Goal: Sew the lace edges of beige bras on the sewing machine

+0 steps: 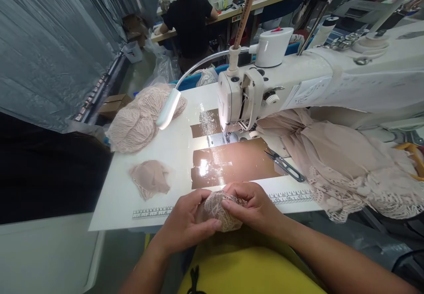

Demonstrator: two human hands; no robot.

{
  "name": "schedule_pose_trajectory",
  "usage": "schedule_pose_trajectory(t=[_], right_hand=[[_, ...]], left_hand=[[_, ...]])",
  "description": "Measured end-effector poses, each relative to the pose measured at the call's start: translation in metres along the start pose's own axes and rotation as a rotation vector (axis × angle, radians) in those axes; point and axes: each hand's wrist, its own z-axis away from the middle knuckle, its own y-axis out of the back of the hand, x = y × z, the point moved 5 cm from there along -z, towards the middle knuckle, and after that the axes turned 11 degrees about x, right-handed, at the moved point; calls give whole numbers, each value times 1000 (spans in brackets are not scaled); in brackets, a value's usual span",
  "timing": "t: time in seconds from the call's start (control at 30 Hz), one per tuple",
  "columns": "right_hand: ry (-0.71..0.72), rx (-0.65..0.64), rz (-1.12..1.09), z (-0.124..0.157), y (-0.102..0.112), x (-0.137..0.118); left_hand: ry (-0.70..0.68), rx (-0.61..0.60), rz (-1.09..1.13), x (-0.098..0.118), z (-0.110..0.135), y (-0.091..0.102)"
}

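Note:
A small beige lace piece (pixel 217 208) is bunched between both my hands at the near edge of the white sewing table (pixel 122 197). My left hand (pixel 187 223) grips its left side, thumb pressed on top. My right hand (pixel 255 205) closes over its right side with the fingers curled round it. The white sewing machine (pixel 251 91) stands just beyond, its needle area over a brown taped patch (pixel 232 161). A folded beige lace piece (pixel 150 177) lies on the table to the left.
A pile of lace pieces (pixel 139 117) sits at the far left. Thread snips (pixel 286 166) lie right of the brown patch. A heap of beige fabric (pixel 347 166) fills the right side. A gooseneck lamp (pixel 168 106) hangs over the table. Another person (pixel 188 20) works at a far bench.

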Motion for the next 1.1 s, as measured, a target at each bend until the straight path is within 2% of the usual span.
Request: schedule_pose_trajectory(t=[0.13, 0.33, 0.47, 0.63, 0.73, 0.83, 1.0, 1.1], right_hand=[[-19, -17, 50, -1, -1, -1], [1, -7, 85, -5, -1, -5], [-26, -53, 120, -11, 7, -3], [-19, -20, 65, -19, 21, -9], [11, -61, 114, -21, 17, -15], [22, -71, 120, -22, 16, -18], [-61, -94, 40, -19, 21, -16], [-112, -100, -47, -19, 23, -13]], left_hand=[[-53, 52, -86, 7, -9, 6], [-13, -1, 16, 5, -21, 1], [52, -7, 87, -1, -26, -2], [52, 24, 86, -1, -29, -6], [34, 8, 82, 0, -32, -10], [75, -43, 202, -3, -35, -12], [124, -168, 357, -3, -37, -13], [109, -152, 378, -3, -41, -17]])
